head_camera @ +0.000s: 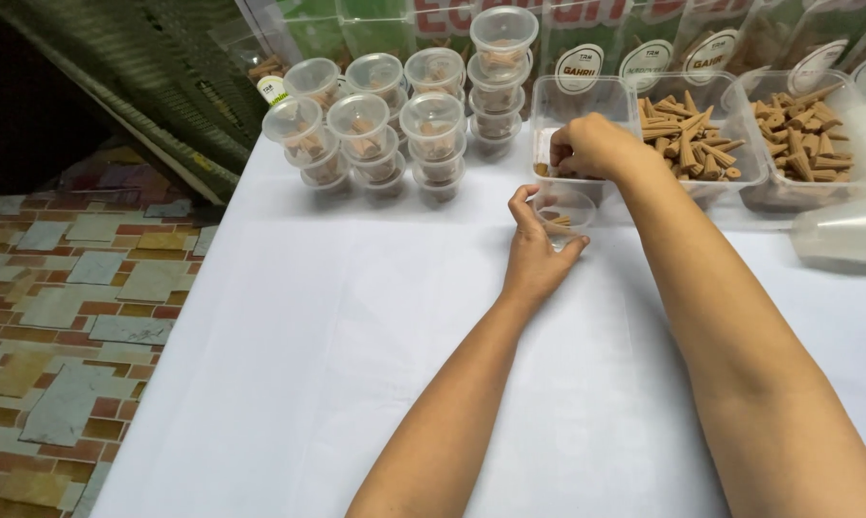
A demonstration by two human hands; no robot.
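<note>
My left hand [536,251] curls around a small clear plastic cup [564,213] that stands on the white table [356,364]; a few brown cone pieces lie inside it. Just above the cup, my right hand [591,146] reaches into a clear rectangular tray [579,100], fingers pinched together over brown pieces at its bottom. What the fingers hold is hidden.
Stacks of small lidded clear cups [395,125] with brown cones stand at the back left. Two more trays [730,115] [805,134] full of brown cones sit at the back right, with packets behind. A stack of clear cups lying on its side [841,235] is at right. Tiled floor [69,307] lies left.
</note>
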